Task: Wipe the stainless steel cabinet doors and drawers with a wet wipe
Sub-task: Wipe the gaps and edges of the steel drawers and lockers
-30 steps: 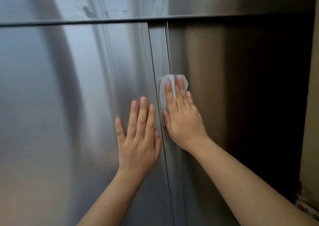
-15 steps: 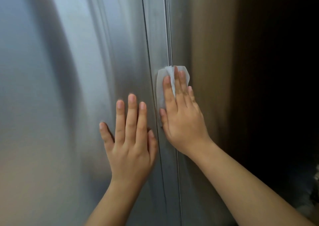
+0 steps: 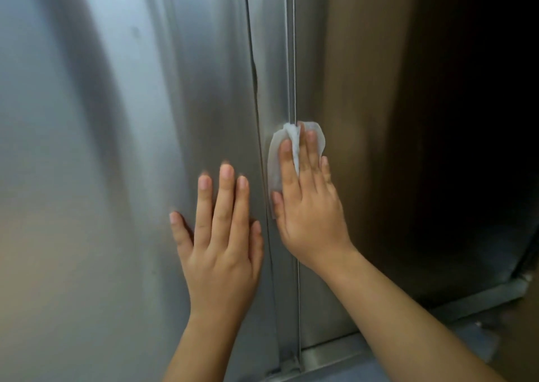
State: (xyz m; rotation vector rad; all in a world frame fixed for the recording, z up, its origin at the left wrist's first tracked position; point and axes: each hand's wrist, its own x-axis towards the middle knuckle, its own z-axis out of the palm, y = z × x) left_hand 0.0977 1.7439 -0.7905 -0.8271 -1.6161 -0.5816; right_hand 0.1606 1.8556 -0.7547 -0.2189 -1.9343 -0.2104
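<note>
Two stainless steel cabinet doors fill the head view. The left door (image 3: 116,148) is bright and reflective; the right door (image 3: 379,148) is darker. A vertical seam strip (image 3: 280,75) runs between them. My right hand (image 3: 309,206) lies flat with straight fingers, pressing a white wet wipe (image 3: 275,160) against the seam strip and the edge of the right door. My left hand (image 3: 221,244) rests flat on the left door, fingers straight and spread, just left of the seam and slightly lower than the right hand.
A steel bottom rail (image 3: 350,352) runs under the doors at the lower right, with grey floor (image 3: 466,338) beyond it. The right door's far side is in deep shadow.
Both hands and the wipe have slid downward along the seam; the cabinet's top edge has left the view and the bottom rail has come into sight.
</note>
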